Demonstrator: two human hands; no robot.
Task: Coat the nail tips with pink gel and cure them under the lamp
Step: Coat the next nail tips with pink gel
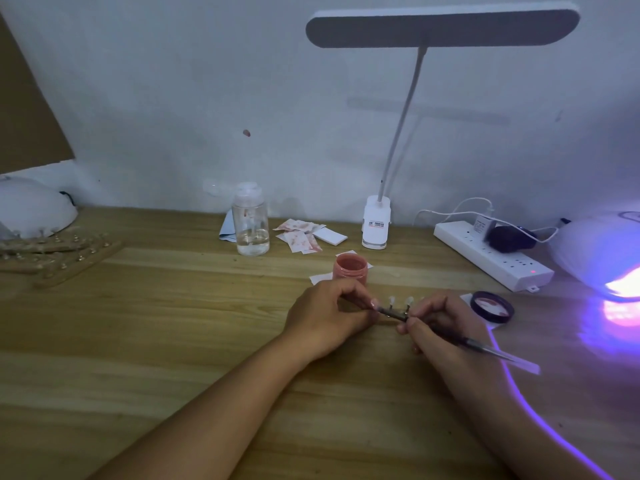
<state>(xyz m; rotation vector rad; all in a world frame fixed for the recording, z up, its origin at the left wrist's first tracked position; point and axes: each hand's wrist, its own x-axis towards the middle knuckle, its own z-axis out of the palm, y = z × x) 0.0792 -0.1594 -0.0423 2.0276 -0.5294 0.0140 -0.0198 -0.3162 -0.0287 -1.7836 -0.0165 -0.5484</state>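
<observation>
You are at a wooden table (173,341) set against a white wall (173,81), in dim light. Far left, a sheet of cardboard (24,109) leans on the wall above an unlit white dome lamp (31,209), with wooden strips (69,258) of studded holders in front of it. Toward the middle stand a clear pump bottle (252,223) and stained paper wipes (301,237), then a clip desk lamp (377,223) whose flat head hangs overhead. On the right lies a white power strip (491,258), and at the right edge the curing lamp (602,254) glows violet onto the tabletop.

Both forearms reach in from the lower edge and meet at centre. Your left hand (329,317) has its fingers curled, gripping the left end of the row of nail tips (409,301); the row's base is mostly hidden. Your right hand (446,327) pinches the brush (485,344) near its front, pen-fashion.

The open pink gel jar (350,270) stands upright just behind your left hand, and its dark lid (492,306) lies just behind your right. The nail tips point up, their row running left to right between your hands. The brush's long axis slants from lower right to upper left, its working end at the left hand's fingertips below the tips.
</observation>
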